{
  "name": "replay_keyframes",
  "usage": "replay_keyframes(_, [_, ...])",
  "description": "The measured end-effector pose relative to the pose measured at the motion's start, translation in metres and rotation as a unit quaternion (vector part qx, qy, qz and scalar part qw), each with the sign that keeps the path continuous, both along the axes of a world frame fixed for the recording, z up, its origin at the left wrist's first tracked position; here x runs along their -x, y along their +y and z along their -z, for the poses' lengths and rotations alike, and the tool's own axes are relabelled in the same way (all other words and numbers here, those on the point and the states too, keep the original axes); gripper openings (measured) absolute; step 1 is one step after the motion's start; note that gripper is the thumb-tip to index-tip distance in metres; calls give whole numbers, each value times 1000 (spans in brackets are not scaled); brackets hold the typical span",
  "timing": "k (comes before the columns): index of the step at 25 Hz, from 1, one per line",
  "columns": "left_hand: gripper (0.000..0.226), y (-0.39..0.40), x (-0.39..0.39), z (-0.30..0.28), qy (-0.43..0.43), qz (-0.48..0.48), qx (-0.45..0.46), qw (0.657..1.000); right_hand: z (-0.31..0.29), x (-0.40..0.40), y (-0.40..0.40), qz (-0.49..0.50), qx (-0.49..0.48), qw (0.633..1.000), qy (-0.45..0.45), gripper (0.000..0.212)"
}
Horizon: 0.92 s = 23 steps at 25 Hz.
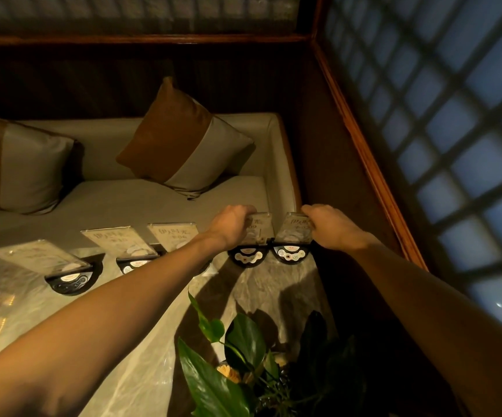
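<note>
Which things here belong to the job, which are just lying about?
In the job: left hand gripping second-from-right sign stand; right hand gripping rightmost sign stand.
Lying about: three other sign stands, two cushions, plant.

Third sign: perhaps "E06"; fourth sign: "09".

I log two limbs in view, both uncovered from the frame edge to the fingers. The bare left forearm is long and lean and tapers evenly to a narrow wrist. The bare left hand presents its back and knuckle ridge, with the fingertips hidden from me. The bare right forearm is of like build, its outer edge lost in deep shadow. The bare right hand presents its back and thumb side under dim amber light.
</note>
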<state>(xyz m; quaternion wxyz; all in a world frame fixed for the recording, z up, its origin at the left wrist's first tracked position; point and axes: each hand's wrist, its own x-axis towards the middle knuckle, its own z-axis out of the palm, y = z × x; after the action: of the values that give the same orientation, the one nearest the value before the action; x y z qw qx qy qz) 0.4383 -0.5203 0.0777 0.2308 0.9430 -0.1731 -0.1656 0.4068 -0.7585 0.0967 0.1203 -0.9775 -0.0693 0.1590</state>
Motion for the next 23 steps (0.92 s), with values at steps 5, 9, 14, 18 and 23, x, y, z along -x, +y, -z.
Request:
replay_keyframes(5, [25,1,3,2,-6,3,11,1000,7,4,6,-3,-2,1000,-12,29])
replay_keyframes(9, [27,3,3,2,0,12,16,1000,8,5,4,16,-8,1000,-24,24])
replay_keyframes(14, [28,2,0,2,3,17,13,1000,10,4,4,17,-4,1000,-14,28])
replay_keyframes(18, [27,6,3,6,-5,22,16,1000,7,4,8,18,23,1000,-5,33])
replay_keyframes(23, [26,11,1,6,-5,45,8,999,6,6,9,13,36,999,0,36])
